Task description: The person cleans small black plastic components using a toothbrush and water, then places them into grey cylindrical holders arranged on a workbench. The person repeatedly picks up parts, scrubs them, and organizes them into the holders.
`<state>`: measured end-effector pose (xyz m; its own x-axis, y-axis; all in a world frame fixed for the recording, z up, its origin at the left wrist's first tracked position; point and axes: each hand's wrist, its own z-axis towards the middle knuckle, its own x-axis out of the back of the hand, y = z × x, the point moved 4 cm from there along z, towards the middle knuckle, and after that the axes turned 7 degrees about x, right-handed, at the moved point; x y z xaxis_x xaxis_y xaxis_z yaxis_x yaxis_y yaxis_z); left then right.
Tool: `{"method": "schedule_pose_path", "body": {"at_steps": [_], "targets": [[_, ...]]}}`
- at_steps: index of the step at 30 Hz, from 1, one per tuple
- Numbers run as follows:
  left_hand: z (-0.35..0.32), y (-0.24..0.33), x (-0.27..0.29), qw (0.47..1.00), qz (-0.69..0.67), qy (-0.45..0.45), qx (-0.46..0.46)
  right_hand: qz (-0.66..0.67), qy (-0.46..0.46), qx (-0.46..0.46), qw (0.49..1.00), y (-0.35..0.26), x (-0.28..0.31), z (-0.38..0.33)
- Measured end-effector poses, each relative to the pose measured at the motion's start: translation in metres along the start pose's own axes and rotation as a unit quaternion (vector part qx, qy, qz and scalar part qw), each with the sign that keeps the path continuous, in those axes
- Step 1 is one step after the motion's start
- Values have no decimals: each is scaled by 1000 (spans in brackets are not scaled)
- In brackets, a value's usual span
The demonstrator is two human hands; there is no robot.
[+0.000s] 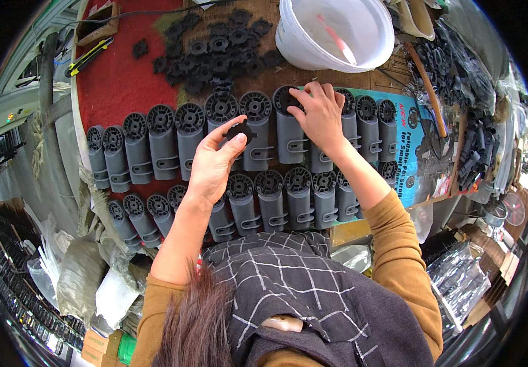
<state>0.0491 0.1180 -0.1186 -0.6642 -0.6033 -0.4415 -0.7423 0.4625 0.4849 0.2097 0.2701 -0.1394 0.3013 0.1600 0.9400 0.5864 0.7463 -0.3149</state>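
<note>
The left hand is shown pinched shut on a small black toothed disc, held between thumb and forefinger just above the upper row of grey housings, presumably so that it can be brought flat onto a round end. The right hand is seen with fingers spread and pressed onto a black disc cap at the top of one housing in the same row; nothing is enclosed in it, the fingertips merely bearing down. The housings are laid side by side in two rows, an upper row and a lower row, round ends all turned toward the far edge of the workbench, an arrangement that appears to keep each end equally reachable. A loose heap of black discs is kept near the far edge, just beyond the upper row, within reach. A white plastic bucket stands at the far right corner. The bench is covered partly by red felt, partly by a printed blue card. Bags of black parts are stacked to the right, and sacks and cartons are crowded along the left.
</note>
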Motion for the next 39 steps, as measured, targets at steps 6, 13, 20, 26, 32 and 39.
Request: {"method": "schedule_pose_path", "body": {"at_steps": [6, 13, 20, 26, 32, 39], "targets": [[4, 1, 0, 1000, -4, -4, -7, -53, -52, 40, 996, -5, 3, 12], [8, 3, -2, 999, -22, -19, -20, 457, -87, -147, 873, -59, 13, 3], [4, 6, 20, 997, 22, 49, -52, 121, -29, -45, 991, -48, 2, 21], [2, 10, 35, 995, 4, 68, -70, 24, -23, 39, 999, -49, -22, 30], [5, 8, 36, 993, 11, 96, -71, 9, -34, 69, 997, -54, -21, 25], [26, 38, 44, 925, 275, 142, -223, -13, -60, 79, 995, -55, -22, 29]]}}
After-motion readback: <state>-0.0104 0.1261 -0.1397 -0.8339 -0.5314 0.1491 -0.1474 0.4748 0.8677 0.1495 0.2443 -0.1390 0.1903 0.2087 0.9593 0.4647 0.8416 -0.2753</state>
